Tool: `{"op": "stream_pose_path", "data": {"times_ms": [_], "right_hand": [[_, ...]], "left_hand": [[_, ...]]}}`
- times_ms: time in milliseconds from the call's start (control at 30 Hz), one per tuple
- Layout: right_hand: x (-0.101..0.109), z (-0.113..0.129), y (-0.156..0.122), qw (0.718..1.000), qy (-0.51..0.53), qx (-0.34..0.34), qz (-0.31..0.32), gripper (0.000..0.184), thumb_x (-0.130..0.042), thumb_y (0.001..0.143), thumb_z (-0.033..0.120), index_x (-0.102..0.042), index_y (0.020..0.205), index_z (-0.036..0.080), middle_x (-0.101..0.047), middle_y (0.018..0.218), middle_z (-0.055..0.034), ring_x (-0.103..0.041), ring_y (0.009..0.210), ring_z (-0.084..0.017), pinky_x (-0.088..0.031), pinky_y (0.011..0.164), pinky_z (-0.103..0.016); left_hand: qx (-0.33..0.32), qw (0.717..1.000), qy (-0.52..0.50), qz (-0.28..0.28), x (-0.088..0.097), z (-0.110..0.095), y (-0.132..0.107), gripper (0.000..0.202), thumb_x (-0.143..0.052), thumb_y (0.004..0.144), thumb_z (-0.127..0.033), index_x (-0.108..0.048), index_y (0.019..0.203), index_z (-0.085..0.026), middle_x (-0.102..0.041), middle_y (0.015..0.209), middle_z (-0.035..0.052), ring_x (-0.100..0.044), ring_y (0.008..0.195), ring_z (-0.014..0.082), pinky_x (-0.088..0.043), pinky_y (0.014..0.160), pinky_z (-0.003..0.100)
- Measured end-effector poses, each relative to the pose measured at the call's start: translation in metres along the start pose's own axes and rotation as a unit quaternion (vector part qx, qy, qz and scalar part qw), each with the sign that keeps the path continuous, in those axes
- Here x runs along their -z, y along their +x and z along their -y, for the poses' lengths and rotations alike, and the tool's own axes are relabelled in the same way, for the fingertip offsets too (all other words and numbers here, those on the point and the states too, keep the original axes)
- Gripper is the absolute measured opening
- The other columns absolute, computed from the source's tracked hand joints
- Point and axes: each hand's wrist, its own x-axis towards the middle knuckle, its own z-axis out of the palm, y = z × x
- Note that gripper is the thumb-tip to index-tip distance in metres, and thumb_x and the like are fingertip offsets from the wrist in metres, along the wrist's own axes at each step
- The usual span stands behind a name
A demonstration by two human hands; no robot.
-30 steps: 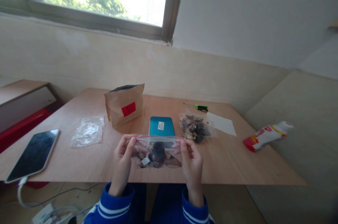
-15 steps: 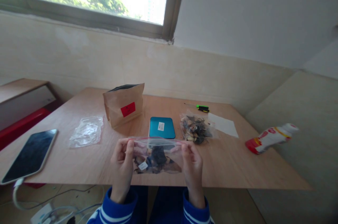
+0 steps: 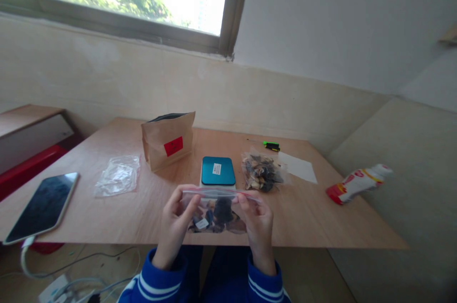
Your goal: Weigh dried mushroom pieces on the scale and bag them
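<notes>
A clear zip bag [image 3: 217, 215] with dark dried pieces and a small white label inside is held up over the near edge of the wooden table [image 3: 314, 219]. My left hand [image 3: 174, 227] pinches the bag's red-lined top strip at its left part. At the right part of the same strip, my right hand [image 3: 257, 224] pinches it too. Just behind the bag lies a teal flat box [image 3: 218, 170].
A second filled clear bag [image 3: 262, 172] lies right of the teal box. A brown paper pouch [image 3: 167, 140] with a red sticker stands behind. An empty clear bag [image 3: 117, 175], a phone [image 3: 44, 207] on a cable, white paper [image 3: 297, 167], a green pen [image 3: 272, 145] and a bottle [image 3: 358, 182] are around.
Both hands have slid inward along the bag's top strip, the left one most. The bag has tilted slightly and sits a little lower.
</notes>
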Motion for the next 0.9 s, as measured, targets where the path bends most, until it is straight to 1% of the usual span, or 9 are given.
{"op": "stream_pose_path", "data": {"times_ms": [133, 233, 300, 367, 433, 533, 767, 833, 900], "right_hand": [[0.005, -0.003, 0.002, 1.000, -0.015, 0.006, 0.016, 0.020, -0.066, 0.080, 0.037, -0.066, 0.074, 0.018, -0.071, 0.070, -0.0022, -0.067, 0.068, -0.018, -0.054, 0.067, -0.030], [0.012, 0.000, 0.004, 0.996, -0.064, 0.037, 0.042, 0.024, -0.064, 0.083, 0.035, -0.068, 0.100, 0.020, -0.073, 0.089, -0.0054, -0.068, 0.084, -0.021, -0.053, 0.080, -0.036], [0.015, 0.005, 0.004, 0.987, -0.121, 0.080, 0.062, 0.027, -0.062, 0.084, 0.032, -0.066, 0.109, 0.022, -0.071, 0.100, -0.0066, -0.065, 0.095, -0.022, -0.049, 0.088, -0.039], [0.016, 0.010, 0.004, 0.973, -0.175, 0.123, 0.089, 0.017, -0.062, 0.086, 0.030, -0.069, 0.100, 0.023, -0.070, 0.099, -0.0060, -0.062, 0.097, -0.023, -0.047, 0.089, -0.040], [0.014, 0.013, 0.003, 0.962, -0.203, 0.150, 0.102, 0.009, -0.062, 0.086, 0.029, -0.070, 0.087, 0.024, -0.071, 0.090, -0.0048, -0.062, 0.091, -0.022, -0.046, 0.085, -0.038], [0.010, 0.011, 0.001, 0.958, -0.212, 0.170, 0.092, 0.013, -0.062, 0.088, 0.029, -0.066, 0.077, 0.023, -0.070, 0.079, -0.0030, -0.061, 0.082, -0.021, -0.044, 0.078, -0.035], [0.001, 0.002, 0.000, 0.937, -0.269, 0.210, 0.072, 0.022, -0.051, 0.091, 0.016, -0.057, 0.070, 0.021, -0.063, 0.069, 0.0009, -0.055, 0.071, -0.018, -0.035, 0.074, -0.033], [0.000, 0.005, -0.001, 0.932, -0.287, 0.210, 0.070, 0.020, -0.053, 0.090, 0.016, -0.058, 0.071, 0.021, -0.064, 0.071, 0.0009, -0.055, 0.073, -0.018, -0.034, 0.076, -0.033], [0.001, 0.011, -0.001, 0.926, -0.307, 0.204, 0.080, 0.012, -0.055, 0.089, 0.017, -0.062, 0.081, 0.023, -0.067, 0.080, 0.0001, -0.056, 0.081, -0.020, -0.033, 0.082, -0.035]], "left_hand": [[0.000, 1.000, 0.008, 0.007, -0.002, 0.000, 0.002, 0.026, -0.068, 0.078, -0.042, -0.063, 0.081, -0.017, -0.066, 0.057, -0.0001, -0.063, 0.051, 0.0134, -0.051, 0.050, 0.021], [-0.014, 0.999, 0.045, 0.017, 0.000, 0.003, 0.003, 0.024, -0.068, 0.078, -0.041, -0.065, 0.081, -0.017, -0.067, 0.058, 0.0002, -0.063, 0.051, 0.0136, -0.050, 0.050, 0.020], [-0.025, 0.996, 0.087, 0.027, 0.001, 0.004, 0.003, 0.022, -0.067, 0.078, -0.039, -0.067, 0.081, -0.018, -0.069, 0.062, 0.0012, -0.064, 0.053, 0.0141, -0.050, 0.049, 0.020], [-0.047, 0.990, 0.125, 0.040, 0.002, 0.003, 0.003, 0.019, -0.067, 0.078, -0.037, -0.069, 0.081, -0.018, -0.071, 0.067, 0.0026, -0.066, 0.057, 0.0151, -0.051, 0.051, 0.021], [-0.070, 0.986, 0.143, 0.051, 0.002, 0.003, 0.003, 0.016, -0.068, 0.078, -0.034, -0.071, 0.081, -0.019, -0.073, 0.073, 0.0040, -0.068, 0.063, 0.0165, -0.052, 0.054, 0.021], [-0.086, 0.983, 0.152, 0.053, 0.003, 0.002, 0.003, 0.013, -0.069, 0.077, -0.031, -0.073, 0.082, -0.020, -0.074, 0.076, 0.0047, -0.069, 0.066, 0.0176, -0.053, 0.056, 0.022], [-0.120, 0.976, 0.173, 0.051, 0.006, 0.003, 0.003, 0.010, -0.068, 0.077, -0.027, -0.075, 0.081, -0.022, -0.075, 0.077, 0.0046, -0.069, 0.067, 0.0173, -0.053, 0.061, 0.023], [-0.118, 0.977, 0.172, 0.054, 0.006, 0.003, 0.003, 0.010, -0.068, 0.078, -0.028, -0.075, 0.081, -0.022, -0.075, 0.078, 0.0049, -0.069, 0.068, 0.0177, -0.053, 0.061, 0.024], [-0.105, 0.978, 0.166, 0.064, 0.004, 0.002, 0.003, 0.010, -0.068, 0.078, -0.028, -0.075, 0.082, -0.022, -0.074, 0.078, 0.0051, -0.068, 0.067, 0.0176, -0.053, 0.060, 0.024]]}}
